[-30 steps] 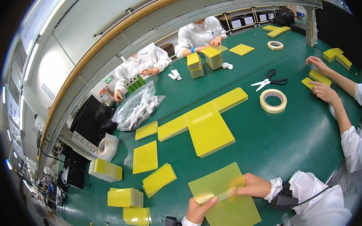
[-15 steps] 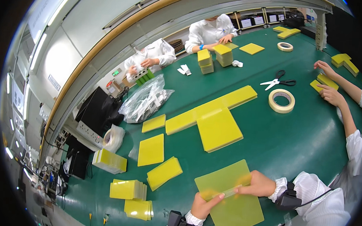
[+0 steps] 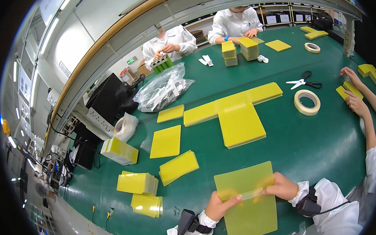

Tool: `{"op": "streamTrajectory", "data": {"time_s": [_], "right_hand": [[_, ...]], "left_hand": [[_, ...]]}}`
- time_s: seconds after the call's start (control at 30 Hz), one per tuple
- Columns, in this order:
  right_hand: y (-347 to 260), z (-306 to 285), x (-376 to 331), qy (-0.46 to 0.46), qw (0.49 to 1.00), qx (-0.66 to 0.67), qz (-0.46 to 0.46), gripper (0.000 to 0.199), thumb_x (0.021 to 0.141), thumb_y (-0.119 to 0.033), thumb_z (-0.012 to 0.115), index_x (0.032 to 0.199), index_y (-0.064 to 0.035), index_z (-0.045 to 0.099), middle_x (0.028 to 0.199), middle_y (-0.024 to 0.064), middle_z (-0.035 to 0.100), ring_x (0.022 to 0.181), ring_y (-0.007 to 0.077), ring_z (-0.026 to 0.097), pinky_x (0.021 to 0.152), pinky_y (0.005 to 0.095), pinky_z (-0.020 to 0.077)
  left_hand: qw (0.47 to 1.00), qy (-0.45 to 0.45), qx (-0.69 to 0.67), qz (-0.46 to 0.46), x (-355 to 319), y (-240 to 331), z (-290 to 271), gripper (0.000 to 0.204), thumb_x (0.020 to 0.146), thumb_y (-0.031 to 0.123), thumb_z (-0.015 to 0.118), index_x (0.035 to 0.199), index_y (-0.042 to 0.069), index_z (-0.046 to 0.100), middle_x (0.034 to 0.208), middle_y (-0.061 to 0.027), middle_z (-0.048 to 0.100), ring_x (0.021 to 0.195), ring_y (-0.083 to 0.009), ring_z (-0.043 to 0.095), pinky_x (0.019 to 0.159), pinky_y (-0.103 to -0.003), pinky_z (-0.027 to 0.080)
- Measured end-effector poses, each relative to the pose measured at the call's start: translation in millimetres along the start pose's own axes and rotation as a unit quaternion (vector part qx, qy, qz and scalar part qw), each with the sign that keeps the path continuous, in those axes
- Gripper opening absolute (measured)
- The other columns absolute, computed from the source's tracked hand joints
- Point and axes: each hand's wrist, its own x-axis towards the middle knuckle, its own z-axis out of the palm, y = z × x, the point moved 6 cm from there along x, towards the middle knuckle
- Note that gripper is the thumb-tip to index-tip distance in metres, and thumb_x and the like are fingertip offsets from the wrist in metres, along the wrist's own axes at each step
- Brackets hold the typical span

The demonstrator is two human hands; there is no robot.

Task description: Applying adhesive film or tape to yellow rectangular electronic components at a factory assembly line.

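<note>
Above the near edge of the table, a thin translucent yellow sheet is held between my two hands, with a clear tape strip across its middle. My left hand pinches the sheet's left edge, its thumb on top at one end of the strip. At the right edge my right hand grips the sheet near the strip's other end; its fingers show dimly through the yellow. Beyond lie several joined yellow sheets in a T shape, and to their left a loose yellow stack and a square yellow sheet.
Yellow stacks and a block of sheets stand at left. A plastic bag of white strips, scissors and a tape roll lie farther off. A co-worker's hands work at right; two people sit opposite.
The view has shifted, so the table's contents appear farther right and higher. My right thumb has drawn back along the tape strip toward the right edge. Both hands keep hold of the sheet.
</note>
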Motion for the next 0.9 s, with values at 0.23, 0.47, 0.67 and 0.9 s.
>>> {"op": "streamTrajectory", "data": {"time_s": [0.23, 0.47, 0.67, 0.9], "right_hand": [[-16, 8, 6, 0.033, 0.994, -0.101, -0.021, 0.036, 0.08, -0.022, 0.07, 0.106, 0.0002, 0.059, 0.096, 0.0068, 0.064, 0.087, 0.0135, 0.058, 0.077, 0.0273, 0.0464], [-11, 4, 5, 0.03, 0.99, -0.137, 0.005, 0.03, 0.08, -0.023, 0.067, 0.097, 0.0008, 0.062, 0.084, 0.0052, 0.064, 0.079, 0.012, 0.058, 0.071, 0.0266, 0.0462], [0, 5, 5, 0.016, 0.998, -0.052, 0.018, 0.027, 0.08, -0.018, 0.06, 0.099, 0.001, 0.061, 0.088, 0.0073, 0.066, 0.078, 0.0135, 0.059, 0.07, 0.0282, 0.0463], [-7, 5, 3, 0.017, 0.999, -0.04, -0.02, 0.028, 0.082, -0.019, 0.058, 0.101, 0.0013, 0.06, 0.089, 0.0074, 0.065, 0.078, 0.014, 0.059, 0.071, 0.0284, 0.0463]], "left_hand": [[0.999, 0.02, 0.001, 0.035, -1, -4, -5, 0.02, 0.084, 0.015, 0.065, 0.095, -0.002, 0.062, 0.085, -0.005, 0.065, 0.074, -0.0116, 0.06, 0.065, -0.025, 0.047], [0.998, 0.039, 0.034, 0.035, 3, -5, -5, 0.02, 0.082, 0.015, 0.068, 0.093, -0.002, 0.063, 0.084, -0.0043, 0.065, 0.074, -0.0112, 0.06, 0.065, -0.026, 0.047], [0.998, 0.044, 0.026, 0.024, 0, -6, -8, 0.019, 0.081, 0.013, 0.068, 0.092, -0.002, 0.063, 0.084, -0.0048, 0.065, 0.073, -0.012, 0.06, 0.065, -0.026, 0.047], [0.999, 0.049, 0.008, 0.022, -1, -3, -7, 0.019, 0.082, 0.014, 0.067, 0.093, -0.002, 0.062, 0.081, -0.0051, 0.064, 0.072, -0.0126, 0.059, 0.066, -0.026, 0.047]]}}
